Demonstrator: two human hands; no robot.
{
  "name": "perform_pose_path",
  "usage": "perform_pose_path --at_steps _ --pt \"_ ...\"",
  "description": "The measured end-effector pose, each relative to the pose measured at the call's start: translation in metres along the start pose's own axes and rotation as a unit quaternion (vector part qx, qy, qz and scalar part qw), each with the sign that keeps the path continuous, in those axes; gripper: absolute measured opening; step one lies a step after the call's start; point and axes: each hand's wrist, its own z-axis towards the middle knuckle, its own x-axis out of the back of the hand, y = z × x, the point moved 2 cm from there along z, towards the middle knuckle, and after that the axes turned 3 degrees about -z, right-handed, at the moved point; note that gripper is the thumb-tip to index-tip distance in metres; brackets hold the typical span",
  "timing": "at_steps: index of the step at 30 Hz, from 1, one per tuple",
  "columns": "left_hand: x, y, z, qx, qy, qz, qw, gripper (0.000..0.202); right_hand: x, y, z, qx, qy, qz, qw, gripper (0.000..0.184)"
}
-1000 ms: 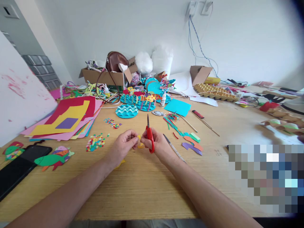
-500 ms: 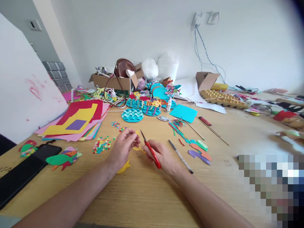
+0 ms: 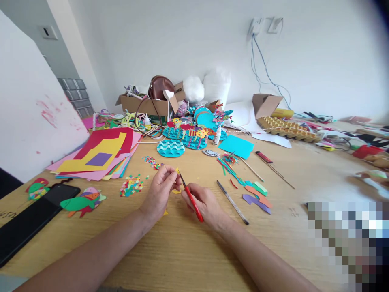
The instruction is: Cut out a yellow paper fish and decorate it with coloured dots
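My left hand (image 3: pixel 161 190) pinches a small piece of yellow paper (image 3: pixel 177 170), most of it hidden by the fingers. Red-handled scissors (image 3: pixel 194 204) are gripped in my right hand (image 3: pixel 204 199), their dark blades pointing up and left. The blade tips meet the yellow paper at my left fingertips. Beneath the hands, a yellow paper scrap (image 3: pixel 176 192) lies on the table, and another yellow bit peeks out beside my left wrist. Left of my left hand is a scatter of colourful paper dots (image 3: pixel 131 185).
A stack of coloured paper (image 3: pixel 100 156), a phone (image 3: pixel 65 194) and paper fish (image 3: pixel 79 203) lie left. A pen (image 3: pixel 232 202), paper scraps (image 3: pixel 257 198) and a red cutter (image 3: pixel 263 157) lie right. Behind are blue wave-topped discs (image 3: pixel 170 148), a glue bottle (image 3: pixel 217 135) and a cardboard box (image 3: pixel 142 106).
The scissors have moved left and their blades have come up to the yellow paper at my left fingertips. The view has shifted slightly.
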Motion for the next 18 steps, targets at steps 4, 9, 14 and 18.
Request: perform_pose_path --at_steps 4,9,14,18 --pt "-0.0012 -0.0009 -0.0002 0.004 -0.004 -0.002 1.0 0.012 0.0003 -0.0015 0.0 0.0 0.002 -0.002 1.0 0.034" --pt "-0.0021 -0.0029 -0.0009 0.004 -0.009 -0.001 1.0 0.01 -0.0004 -0.0001 0.0005 0.001 0.005 -0.002 1.0 0.036" --pt "-0.0021 -0.0055 -0.0015 0.01 -0.009 -0.007 1.0 0.011 -0.0009 -0.0004 0.0007 0.003 0.01 -0.001 1.0 0.038" --pt "-0.0023 -0.0057 -0.0017 0.016 -0.009 -0.017 1.0 0.012 -0.0013 0.0001 0.0002 0.003 0.017 -0.014 1.0 0.039"
